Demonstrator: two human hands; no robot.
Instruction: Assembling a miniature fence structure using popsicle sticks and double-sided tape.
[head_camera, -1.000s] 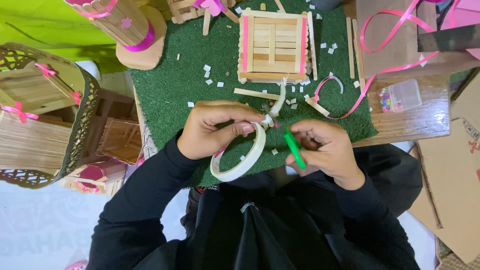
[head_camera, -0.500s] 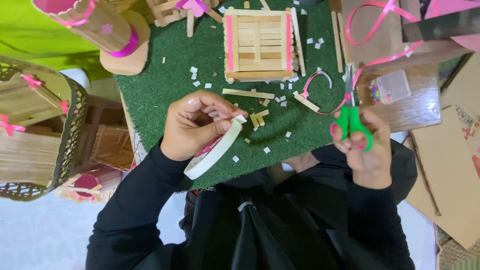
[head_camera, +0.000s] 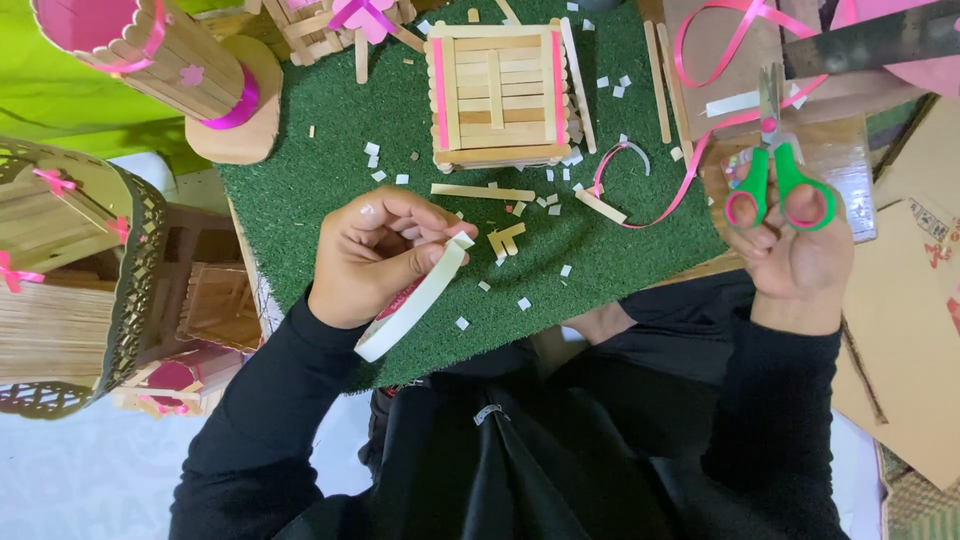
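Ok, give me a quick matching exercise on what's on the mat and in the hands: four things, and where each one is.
Things:
1. roll of tape
2. green-handled scissors
3. craft-stick box
4. pink-lined stick cylinder

Places:
A. top left, on a wooden disc
B. in the right hand
C. in the left hand
D. top middle of the green mat

Pairs: 1-C, 2-B, 3-D, 4-A
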